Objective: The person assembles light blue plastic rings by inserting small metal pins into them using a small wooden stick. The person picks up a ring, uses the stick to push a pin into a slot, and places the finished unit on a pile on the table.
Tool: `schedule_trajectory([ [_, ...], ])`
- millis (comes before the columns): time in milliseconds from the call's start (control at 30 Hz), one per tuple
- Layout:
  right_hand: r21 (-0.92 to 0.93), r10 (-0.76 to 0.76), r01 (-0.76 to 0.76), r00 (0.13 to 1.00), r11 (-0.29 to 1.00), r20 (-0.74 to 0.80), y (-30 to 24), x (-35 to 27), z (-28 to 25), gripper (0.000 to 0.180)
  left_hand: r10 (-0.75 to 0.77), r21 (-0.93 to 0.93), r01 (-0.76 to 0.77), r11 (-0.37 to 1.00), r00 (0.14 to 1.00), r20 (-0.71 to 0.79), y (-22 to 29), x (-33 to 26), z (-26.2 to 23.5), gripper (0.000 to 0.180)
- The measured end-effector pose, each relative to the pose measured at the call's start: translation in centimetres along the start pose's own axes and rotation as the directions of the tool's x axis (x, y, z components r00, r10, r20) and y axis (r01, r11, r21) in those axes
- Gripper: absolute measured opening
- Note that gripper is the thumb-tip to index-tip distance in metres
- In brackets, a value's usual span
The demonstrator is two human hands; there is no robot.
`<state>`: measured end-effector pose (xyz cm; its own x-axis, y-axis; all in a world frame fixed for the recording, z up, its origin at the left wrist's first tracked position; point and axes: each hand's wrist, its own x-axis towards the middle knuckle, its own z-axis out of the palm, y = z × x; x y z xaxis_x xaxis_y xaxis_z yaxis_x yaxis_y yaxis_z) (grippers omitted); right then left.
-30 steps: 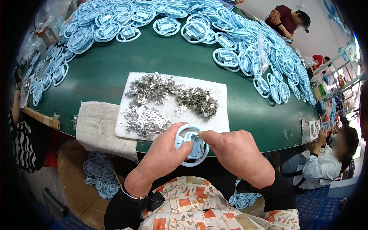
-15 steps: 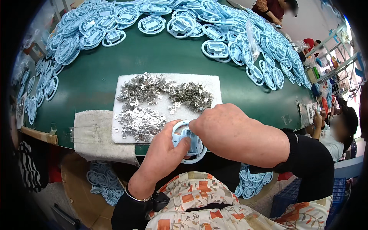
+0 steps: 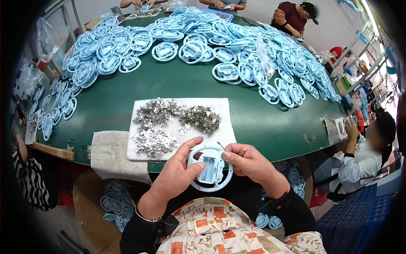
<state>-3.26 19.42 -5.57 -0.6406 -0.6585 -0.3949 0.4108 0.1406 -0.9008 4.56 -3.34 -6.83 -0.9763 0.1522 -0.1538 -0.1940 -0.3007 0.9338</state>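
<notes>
Before me, the left hand point(image 3: 179, 171) clamps a blue casing point(image 3: 217, 169), apparently to steady it, the right hand point(image 3: 250, 163) pinching a slim piece point(image 3: 221, 145).

A board point(image 3: 227, 120) lies on the table point(image 3: 186, 82), bearing heaped metal clips point(image 3: 154, 142). A cloth point(image 3: 112, 152) extends from its near-left corner. Piled plastic housings point(image 3: 194, 51) occupy the table's far side. On the board's near side, one housing point(image 3: 211, 168) sits between left hand point(image 3: 179, 171) and right hand point(image 3: 249, 163). Below the table, at left, a carton point(image 3: 86, 190) contains further housings point(image 3: 114, 201).
</notes>
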Motion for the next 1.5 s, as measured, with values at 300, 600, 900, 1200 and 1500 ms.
schedule_trajectory([
  [300, -0.019, -0.174, 0.173, 0.983, 0.985, -0.061, -0.9, -2.6, 0.4, 0.027, 0.206, 0.468, -0.261, 0.844, 0.964, 0.166, -1.5, 1.5, 1.1, 0.041],
  [600, -0.414, -0.403, 0.307, 0.900, 0.857, -0.168, 0.3, -1.9, 0.9, 0.016, 0.040, -0.276, 0.053, 0.960, 0.946, 0.320, -2.8, 0.9, 1.6, 0.047],
  [900, -0.226, -0.287, 0.244, 0.940, 0.943, -0.184, 1.2, -1.1, -1.8, 0.017, -0.037, -0.289, 0.133, 0.948, 0.949, 0.314, -3.6, 1.6, 3.3, 0.053],
  [1200, -0.364, -0.543, 0.419, 0.748, 0.832, -0.382, 2.6, -0.1, -7.4, 0.028, -0.043, -0.551, 0.191, 0.812, 0.962, 0.269, -2.4, 0.2, -1.5, 0.086],
  [1500, -0.364, -0.572, 0.446, 0.702, 0.818, -0.425, 4.5, 0.0, -8.6, 0.023, 0.060, -0.184, -0.237, 0.954, 0.751, -0.658, 0.9, -17.1, -12.7, 0.053],
])
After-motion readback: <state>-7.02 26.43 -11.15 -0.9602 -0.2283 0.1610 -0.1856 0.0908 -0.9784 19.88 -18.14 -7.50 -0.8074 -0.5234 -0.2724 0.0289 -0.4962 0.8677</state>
